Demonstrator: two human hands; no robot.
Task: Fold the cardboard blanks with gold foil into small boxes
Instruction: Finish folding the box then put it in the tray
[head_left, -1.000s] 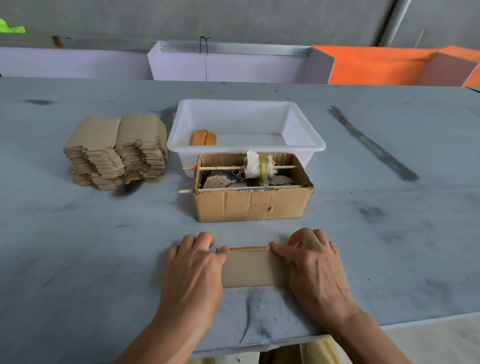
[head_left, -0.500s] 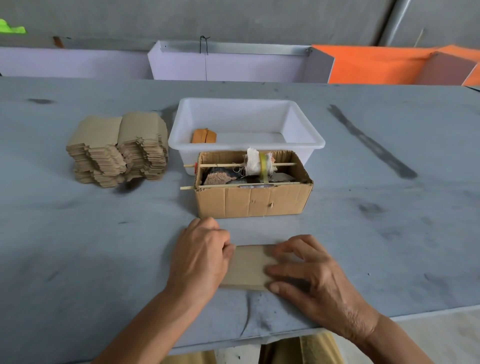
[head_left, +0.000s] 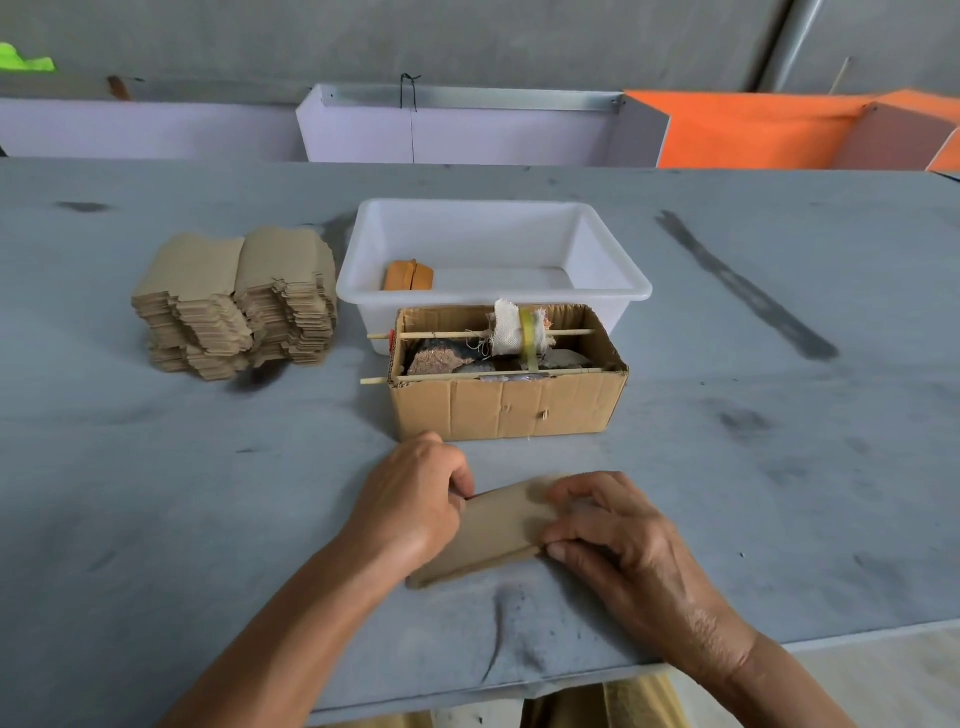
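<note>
Head cam view: the cardboard blank (head_left: 496, 530) is plain brown on the side facing up, folded flat, lying at a slant on the grey table (head_left: 156, 493) near the front edge, just in front of the corrugated box. Can't see any gold foil from this angle.

Left hand (head_left: 410, 499) has its fingers curled over the blank's left end, gripping it. Right hand (head_left: 613, 525) pinches the right end, fingers bent on top and thumb at the near edge. So both hands are grasping the same piece.

Containers: white plastic tub (head_left: 493, 291) further back has a small orange folded box (head_left: 409, 275) in its left corner. Touching its front is an open corrugated box (head_left: 506, 405) with two thin sticks across the top, a cloth-wrapped roll on one, and some dark lumps underneath. Off to the left sits a stack of blanks (head_left: 234, 301).
</note>
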